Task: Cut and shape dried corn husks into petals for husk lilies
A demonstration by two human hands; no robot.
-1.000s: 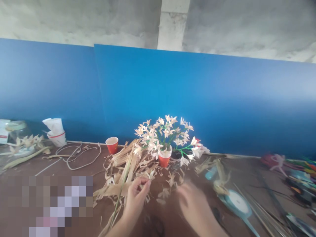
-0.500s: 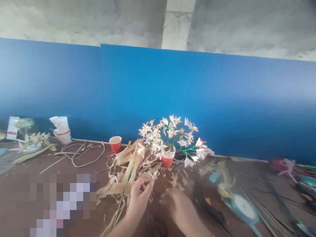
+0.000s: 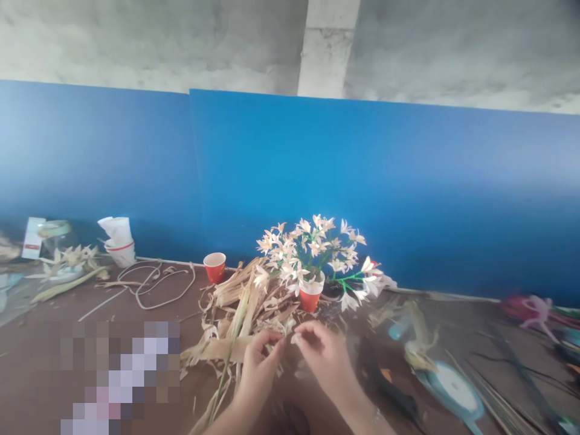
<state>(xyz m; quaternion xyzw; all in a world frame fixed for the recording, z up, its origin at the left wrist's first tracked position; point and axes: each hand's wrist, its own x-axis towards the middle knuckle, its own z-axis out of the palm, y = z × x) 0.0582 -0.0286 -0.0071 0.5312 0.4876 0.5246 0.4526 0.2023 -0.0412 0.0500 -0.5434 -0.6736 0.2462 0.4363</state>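
My left hand [image 3: 263, 361] is closed in a pinch, with a small pale husk flower [image 3: 289, 326] at its fingertips. Close beside it, my right hand [image 3: 325, 356] pinches a small whitish husk petal [image 3: 295, 339] near the flower's base. Whether the petal touches the flower I cannot tell. Just beyond both hands, a red paper cup [image 3: 310, 301] holds a bunch of cream flowers [image 3: 317, 244] on green stems. Dry corn husks [image 3: 240, 293] lie heaped to the left of that cup, reaching under my left hand.
An empty red cup [image 3: 214, 269] stands by the blue partition [image 3: 290, 163]. A looped white cable [image 3: 163, 302] and a white cup [image 3: 120, 252] sit at the left. On the right lie a dark tool, perhaps a glue gun [image 3: 392, 386], and a ribbon spool [image 3: 457, 386].
My right hand has come up and left to meet the left hand at the flower, now showing the petal in its fingers. The left hand keeps its pinch.
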